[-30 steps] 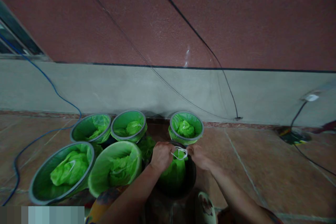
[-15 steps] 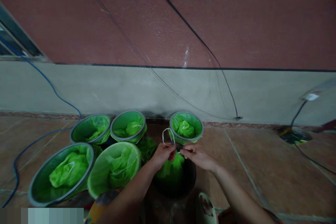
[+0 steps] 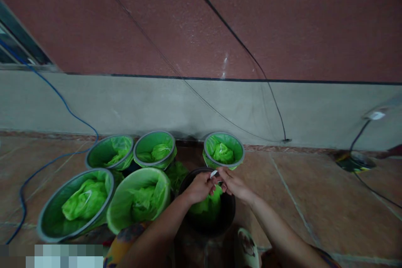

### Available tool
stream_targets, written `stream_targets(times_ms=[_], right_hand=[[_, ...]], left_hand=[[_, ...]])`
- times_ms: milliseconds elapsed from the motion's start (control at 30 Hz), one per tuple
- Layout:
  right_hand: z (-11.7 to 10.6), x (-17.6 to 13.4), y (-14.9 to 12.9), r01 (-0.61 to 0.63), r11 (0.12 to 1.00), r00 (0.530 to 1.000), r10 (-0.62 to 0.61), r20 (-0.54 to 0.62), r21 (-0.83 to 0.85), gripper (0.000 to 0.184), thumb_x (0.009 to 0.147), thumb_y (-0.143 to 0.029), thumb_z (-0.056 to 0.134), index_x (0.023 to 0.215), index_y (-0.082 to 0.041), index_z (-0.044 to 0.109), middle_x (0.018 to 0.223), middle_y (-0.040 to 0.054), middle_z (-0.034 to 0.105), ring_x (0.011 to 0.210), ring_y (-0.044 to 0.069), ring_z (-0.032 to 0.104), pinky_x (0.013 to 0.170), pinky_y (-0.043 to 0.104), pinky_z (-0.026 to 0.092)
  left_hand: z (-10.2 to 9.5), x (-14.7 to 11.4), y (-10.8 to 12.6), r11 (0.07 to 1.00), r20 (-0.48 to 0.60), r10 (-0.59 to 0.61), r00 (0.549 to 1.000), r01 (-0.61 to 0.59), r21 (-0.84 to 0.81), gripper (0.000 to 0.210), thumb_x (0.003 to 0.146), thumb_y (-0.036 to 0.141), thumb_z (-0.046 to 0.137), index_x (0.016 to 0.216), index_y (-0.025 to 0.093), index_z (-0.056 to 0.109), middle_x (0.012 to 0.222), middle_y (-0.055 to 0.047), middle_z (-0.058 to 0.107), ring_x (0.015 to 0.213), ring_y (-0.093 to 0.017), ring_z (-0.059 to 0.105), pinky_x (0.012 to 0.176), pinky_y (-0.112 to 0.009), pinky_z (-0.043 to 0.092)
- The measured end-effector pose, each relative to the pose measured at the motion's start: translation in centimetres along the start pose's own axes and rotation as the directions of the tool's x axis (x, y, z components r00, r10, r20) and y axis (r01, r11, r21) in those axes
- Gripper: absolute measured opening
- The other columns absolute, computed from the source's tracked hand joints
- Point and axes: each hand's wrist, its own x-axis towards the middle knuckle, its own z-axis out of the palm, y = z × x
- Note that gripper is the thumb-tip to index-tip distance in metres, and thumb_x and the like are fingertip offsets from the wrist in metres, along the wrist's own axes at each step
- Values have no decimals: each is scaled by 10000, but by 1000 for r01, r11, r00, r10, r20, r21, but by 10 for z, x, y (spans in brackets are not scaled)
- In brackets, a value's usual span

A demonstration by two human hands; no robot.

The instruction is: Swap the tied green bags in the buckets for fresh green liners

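Observation:
My left hand and my right hand meet over a dark bucket. Both are closed, fingers pinched around a white cord at the gathered top of a green mesh bag. The bag hangs down inside the bucket. Its neck is partly hidden by my fingers, so how the cord is wound cannot be made out. Just beyond my hands stands a grey-rimmed bucket with another green bundle in it.
On the left are several more buckets, including a big grey-rimmed one and a pale green one, with green mesh bags inside. A blue hose crosses the tiled floor. Black cables run down the wall. A slipper is near the dark bucket.
The white cord's large upright loop has gone down; only a short white piece shows between my fingers. My hands have drawn closer together, the right one now overlapping the left's fingertips.

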Motion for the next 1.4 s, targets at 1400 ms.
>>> stream_targets(times_ms=[1400], right_hand=[[0,-3,-5,-40,998,992,46,116,-55,229,861,-338,506,769,-174,636,604,-31,561,465,66,489,394,159,300]], left_hand=[[12,-4,7,986,-407,147,901,-164,-8,435,753,117,556,1175,160,652,816,0,659,607,-81,551,616,-200,463]])
